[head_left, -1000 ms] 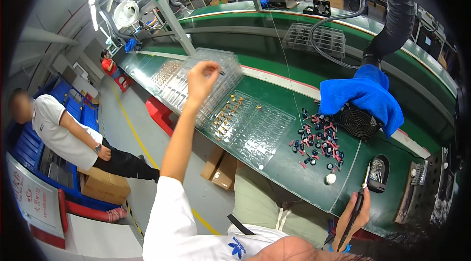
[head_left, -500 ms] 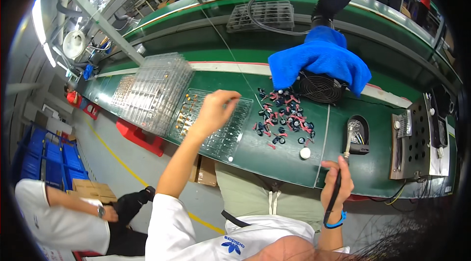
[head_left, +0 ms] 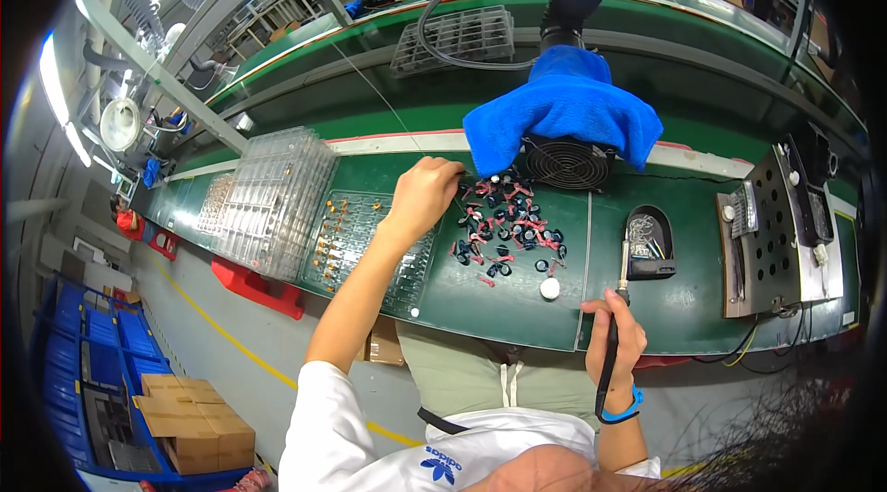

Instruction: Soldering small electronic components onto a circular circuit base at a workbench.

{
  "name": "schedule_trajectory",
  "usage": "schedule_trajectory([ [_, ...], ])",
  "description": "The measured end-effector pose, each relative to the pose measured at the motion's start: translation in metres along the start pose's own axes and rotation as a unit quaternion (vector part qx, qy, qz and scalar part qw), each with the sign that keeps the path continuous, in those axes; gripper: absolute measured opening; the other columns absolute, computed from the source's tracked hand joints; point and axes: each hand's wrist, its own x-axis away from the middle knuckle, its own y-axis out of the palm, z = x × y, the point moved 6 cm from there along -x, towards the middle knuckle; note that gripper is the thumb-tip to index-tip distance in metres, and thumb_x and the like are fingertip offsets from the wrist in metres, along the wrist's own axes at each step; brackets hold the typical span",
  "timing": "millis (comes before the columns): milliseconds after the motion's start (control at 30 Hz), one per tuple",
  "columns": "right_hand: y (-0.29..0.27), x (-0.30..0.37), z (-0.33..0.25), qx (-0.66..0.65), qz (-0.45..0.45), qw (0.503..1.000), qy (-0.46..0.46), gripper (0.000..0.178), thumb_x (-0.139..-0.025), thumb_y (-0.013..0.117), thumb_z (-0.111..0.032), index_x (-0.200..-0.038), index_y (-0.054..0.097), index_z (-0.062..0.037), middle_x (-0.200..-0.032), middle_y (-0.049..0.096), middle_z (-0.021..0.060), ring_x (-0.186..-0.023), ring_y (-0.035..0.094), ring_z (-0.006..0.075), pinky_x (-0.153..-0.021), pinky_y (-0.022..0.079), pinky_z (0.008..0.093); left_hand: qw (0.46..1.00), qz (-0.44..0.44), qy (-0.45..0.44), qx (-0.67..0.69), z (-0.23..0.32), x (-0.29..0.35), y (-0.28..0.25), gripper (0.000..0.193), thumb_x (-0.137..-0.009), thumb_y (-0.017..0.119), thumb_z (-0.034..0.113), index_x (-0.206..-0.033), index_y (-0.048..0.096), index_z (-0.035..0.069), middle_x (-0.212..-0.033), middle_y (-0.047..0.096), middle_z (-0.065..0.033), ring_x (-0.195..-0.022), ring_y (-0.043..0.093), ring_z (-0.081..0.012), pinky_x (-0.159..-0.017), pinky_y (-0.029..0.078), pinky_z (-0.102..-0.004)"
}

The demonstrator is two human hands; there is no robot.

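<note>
My left hand (head_left: 425, 194) reaches to the far left edge of a loose pile of small dark round parts with red wires (head_left: 506, 231). Its fingers are drawn together at the pile; what is between them is too small to make out. My right hand (head_left: 616, 337) is closed around a soldering iron (head_left: 624, 272), its black cord trailing down past the wrist. The iron's metal end points away from me, beside a small black box (head_left: 654, 266) with wire-like bits inside. A clear compartment tray (head_left: 407, 284) holding small orange-brown pieces lies under my left forearm.
A stack of clear trays (head_left: 277, 201) stands at the left. Behind the pile is a black fan (head_left: 565, 164) draped with a blue cloth (head_left: 564, 109). A white ball (head_left: 550, 289) lies near the front edge. A perforated metal device (head_left: 771, 233) stands at the right.
My left hand has moved from above the clear tray to the far left edge of the pile. The right hand keeps its grip. The view has shifted, and the person at lower left has left it.
</note>
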Motion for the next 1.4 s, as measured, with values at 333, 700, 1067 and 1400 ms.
schedule_trajectory([
  [333, 0.002, -0.005, -0.005, -0.020, -0.084, 0.996, 0.011, 0.026, -0.094, 0.058, 0.009, -0.119, 0.060, 0.0009, -0.101, 0.078, 0.0178, -0.059, 0.064, 0.0193, -0.061, 0.054, 0.0316, 0.952, 0.144, -0.062, 0.262, 0.102, 0.059, -0.033, 0.019, -0.081, 0.076, -0.008, -0.099, 0.074, -0.002, -0.092, 0.073, -0.0113, -0.068, 0.064, -0.0144, -0.062, 0.052, -0.0262],
  [700, 0.022, -0.006, -0.008, 0.000, -0.099, 0.995, -0.029, 0.043, -0.070, 0.071, 0.013, -0.108, 0.062, -0.0032, -0.123, 0.074, 0.0151, -0.071, 0.062, 0.0258, -0.058, 0.052, 0.0335, 0.952, 0.096, 0.054, 0.284, 0.150, 0.073, -0.002, 0.024, -0.078, 0.079, -0.010, -0.099, 0.074, -0.002, -0.099, 0.074, -0.0113, -0.085, 0.070, -0.0268, -0.073, 0.056, -0.0352],
  [1067, 0.024, -0.014, -0.008, 0.028, -0.081, 0.996, -0.005, 0.032, -0.080, 0.068, 0.014, -0.106, 0.060, -0.0030, -0.122, 0.075, 0.0180, -0.072, 0.063, 0.0283, -0.061, 0.053, 0.0350, 0.962, 0.119, 0.113, 0.220, 0.163, 0.087, 0.006, 0.040, -0.067, 0.079, -0.006, -0.105, 0.072, -0.001, -0.102, 0.070, -0.0087, -0.086, 0.067, -0.0265, -0.069, 0.057, -0.0369],
  [1400, 0.035, -0.009, -0.014, 0.082, -0.155, 0.984, -0.038, 0.037, -0.070, 0.070, 0.007, -0.105, 0.069, -0.0019, -0.099, 0.076, 0.0157, -0.066, 0.057, 0.0281, -0.059, 0.050, 0.0380, 0.961, 0.122, 0.124, 0.215, 0.159, 0.101, -0.012, 0.028, -0.077, 0.078, 0.004, -0.104, 0.072, 0.003, -0.103, 0.071, -0.0100, -0.089, 0.069, -0.0269, -0.073, 0.057, -0.0358],
])
